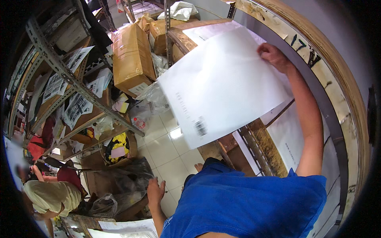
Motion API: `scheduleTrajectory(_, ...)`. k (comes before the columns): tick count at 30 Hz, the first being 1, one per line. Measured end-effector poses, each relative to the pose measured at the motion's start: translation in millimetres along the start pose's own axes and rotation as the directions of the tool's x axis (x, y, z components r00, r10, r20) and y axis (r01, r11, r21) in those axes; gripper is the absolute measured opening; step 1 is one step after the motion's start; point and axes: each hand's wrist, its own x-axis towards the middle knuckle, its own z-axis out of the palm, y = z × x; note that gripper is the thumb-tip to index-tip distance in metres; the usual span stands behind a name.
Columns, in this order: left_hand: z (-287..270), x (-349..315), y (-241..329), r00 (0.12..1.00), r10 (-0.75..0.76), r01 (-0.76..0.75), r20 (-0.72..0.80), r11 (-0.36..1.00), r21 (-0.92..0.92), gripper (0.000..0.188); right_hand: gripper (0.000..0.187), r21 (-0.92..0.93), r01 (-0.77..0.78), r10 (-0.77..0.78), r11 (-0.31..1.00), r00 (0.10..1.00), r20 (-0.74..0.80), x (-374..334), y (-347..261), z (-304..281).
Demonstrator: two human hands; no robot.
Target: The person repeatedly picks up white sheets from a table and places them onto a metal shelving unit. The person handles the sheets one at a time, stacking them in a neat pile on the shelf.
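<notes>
Gripping the far right edge of a large white sheet [226, 83], the right hand [274, 58] is clamped with its fingers curled in. The sheet spreads above other white sheets [285, 143], its near left corner, by a printed barcode, jutting over the tiled floor [162, 147]. Well apart, the left hand [156, 191] has its fingers parted. A taped cardboard box [131, 55] stands beyond the sheet's left side.

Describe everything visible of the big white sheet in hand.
The white sheet is broad, four-sided and thin, like paper or plastic, with a barcode near its lower corner and fainter print to the left. Slightly buckled, it extends over the tiled floor. The right hand grips its right edge; the left hand is clear of it.
</notes>
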Motion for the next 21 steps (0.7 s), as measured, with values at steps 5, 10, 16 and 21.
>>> scheduleTrajectory(5,86.9,-3.1,-6.0,0.927,-0.191,0.243,0.322,0.962,-0.128,0.053,0.013,0.047,-0.332,0.335,0.942,0.933,-0.132,4.5,126.9,-55.8)
scheduleTrajectory(10,157.8,1.7,-14.7,0.892,-0.294,0.413,0.344,0.839,-0.353,0.047,0.014,-0.353,-0.096,0.044,0.931,0.988,-0.151,7.2,213.6,-82.0)
scheduleTrajectory(16,172.4,-11.4,-27.1,0.818,-0.448,0.574,0.361,0.677,-0.461,0.033,0.014,-0.551,-0.22,0.102,0.805,0.966,-0.237,29.0,220.5,-80.4)
scheduleTrajectory(21,149.7,-14.3,-18.6,0.776,-0.507,0.63,0.375,0.61,-0.48,0.029,0.015,-0.587,-0.264,0.131,0.765,0.957,-0.259,38.3,230.6,-79.4)
